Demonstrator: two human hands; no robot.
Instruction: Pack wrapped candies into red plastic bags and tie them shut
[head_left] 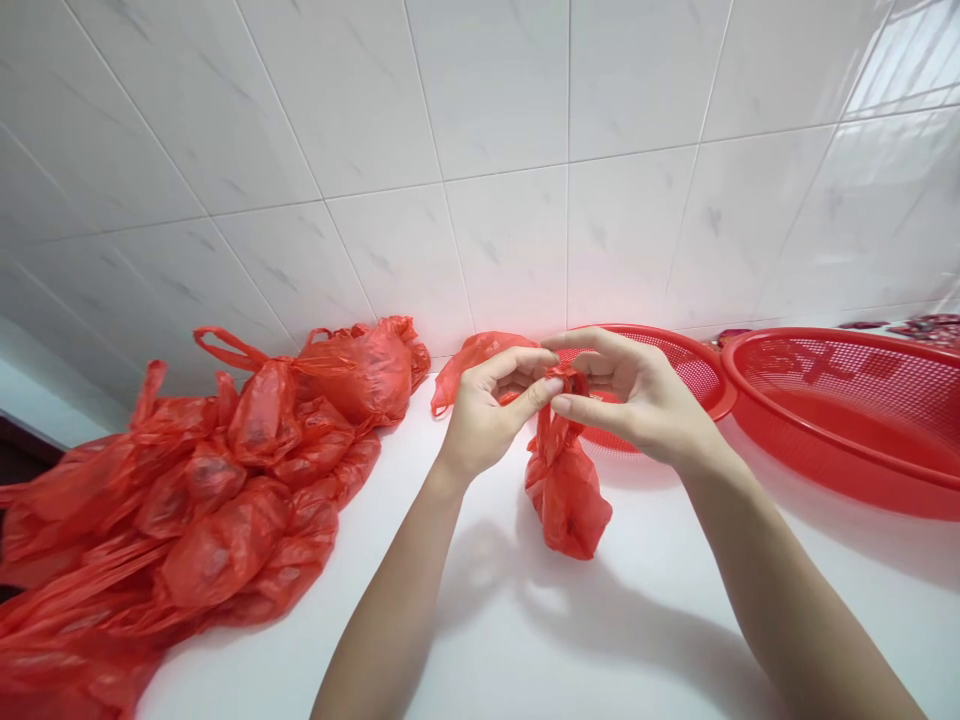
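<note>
A small red plastic bag (pixel 568 490) hangs above the white tabletop, its lower part bulging and its neck twisted together. My left hand (pixel 491 405) pinches the gathered top of the bag between thumb and fingers. From the other side, my right hand (pixel 634 395) grips the same top, thumb and fingers closed on the plastic. Both thumbs meet close together at the twisted part. What lies inside the bag cannot be made out through the plastic.
A heap of filled red bags (pixel 225 490) covers the left side. Another red bag (pixel 480 350) lies by the tiled wall (pixel 502 240). Two red mesh baskets stand at the right, a smaller basket (pixel 675 370) and a larger basket (pixel 840 475), with dark reddish items (pixel 930 328) behind.
</note>
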